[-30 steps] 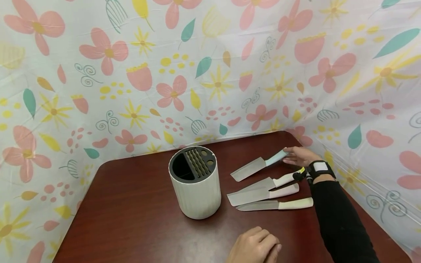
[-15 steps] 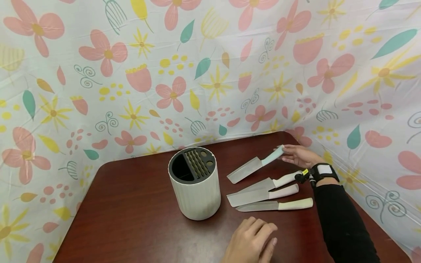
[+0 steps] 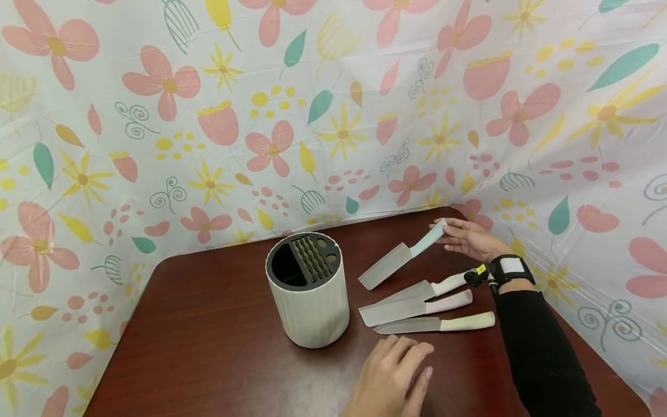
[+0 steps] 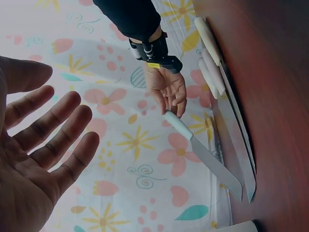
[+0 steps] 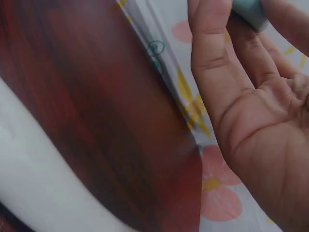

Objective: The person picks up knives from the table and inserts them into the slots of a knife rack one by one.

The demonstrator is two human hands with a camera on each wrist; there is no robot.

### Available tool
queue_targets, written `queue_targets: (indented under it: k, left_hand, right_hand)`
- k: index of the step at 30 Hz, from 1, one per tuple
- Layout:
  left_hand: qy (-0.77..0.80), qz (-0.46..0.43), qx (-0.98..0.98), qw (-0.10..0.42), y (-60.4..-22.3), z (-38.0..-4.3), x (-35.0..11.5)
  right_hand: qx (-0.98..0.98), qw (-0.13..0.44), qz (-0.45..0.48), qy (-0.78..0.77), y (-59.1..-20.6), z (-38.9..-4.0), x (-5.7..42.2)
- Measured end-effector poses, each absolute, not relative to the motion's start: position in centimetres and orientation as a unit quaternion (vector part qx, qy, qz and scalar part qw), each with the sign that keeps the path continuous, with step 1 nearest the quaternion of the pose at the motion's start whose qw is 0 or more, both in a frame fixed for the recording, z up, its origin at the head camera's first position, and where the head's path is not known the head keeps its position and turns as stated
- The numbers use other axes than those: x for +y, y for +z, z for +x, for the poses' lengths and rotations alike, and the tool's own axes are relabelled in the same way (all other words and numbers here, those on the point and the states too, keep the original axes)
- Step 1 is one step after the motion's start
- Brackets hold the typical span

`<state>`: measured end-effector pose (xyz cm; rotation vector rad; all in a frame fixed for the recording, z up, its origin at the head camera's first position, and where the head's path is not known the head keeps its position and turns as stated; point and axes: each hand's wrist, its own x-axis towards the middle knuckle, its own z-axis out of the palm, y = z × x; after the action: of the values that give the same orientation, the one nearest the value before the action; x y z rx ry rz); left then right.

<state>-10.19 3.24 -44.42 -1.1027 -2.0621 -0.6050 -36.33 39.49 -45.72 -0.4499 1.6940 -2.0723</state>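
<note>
My right hand [image 3: 469, 238] pinches the end of a light blue handle on a kitchen knife [image 3: 388, 265] with a broad, square-ended blade. The knife slants, handle raised and blade tip low; whether the tip touches the table cannot be told. In the right wrist view, only a bit of the blue handle [image 5: 250, 13] shows between the fingers. Below it lie a white-handled knife [image 3: 450, 282], a pink-handled knife [image 3: 449, 302] overlapping its blade, and a pale yellow-handled knife [image 3: 467, 322]. My left hand [image 3: 388, 376] holds nothing, its fingers spread and relaxed in the left wrist view.
A round white knife block [image 3: 311, 313] with a black slotted top stands left of the knives. The dark red-brown table [image 3: 208, 324] ends at a floral curtain [image 3: 333, 116] behind and to the right.
My right hand has lifted the blue handle and moved it slightly left, tilting the knife more steeply. The left hand has shifted a little left and its fingers have loosened.
</note>
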Motion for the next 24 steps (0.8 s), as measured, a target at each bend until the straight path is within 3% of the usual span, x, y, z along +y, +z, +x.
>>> queue_targets:
  k: [24]
  left_hand:
    - [-0.249,-0.395,-0.805,0.366,-43.5,-10.9,2.3]
  right_hand:
    - [0.666,0.117,-0.132,-0.725,-41.1,-36.5,35.7]
